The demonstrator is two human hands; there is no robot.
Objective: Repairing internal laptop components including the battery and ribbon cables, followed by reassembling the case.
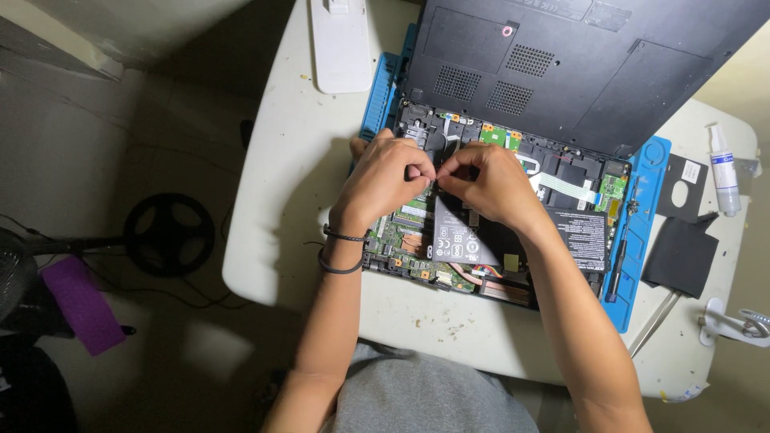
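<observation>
1. Far left on the floor, a purple pad (80, 303) lies beside a dark round fan base (168, 233), both well apart from my work.
2. At the back edge of the white table (277, 200), a white lamp base (341, 44) stands just beside the blue repair mat (380, 96), probably to light the work.
3. My left hand (383, 180), black bands at the wrist, is curled with fingertips pinched over the circuit board (405, 236); what they pinch is too small to tell.
4. The opened laptop (513, 216) lies on the mat with its dark bottom cover (577, 64) propped up behind, so the inside stays reachable.
5. My right hand (496, 186) meets the left, fingertips pinched at the top edge of the black battery (457, 236), likely steadying a small part.
6. The battery carries a white rectangular label; a second label sits on the black block (584, 236) right of it.
7. Further right lie black cloth pieces (682, 252) and a small white bottle (724, 172) with a blue label.
</observation>
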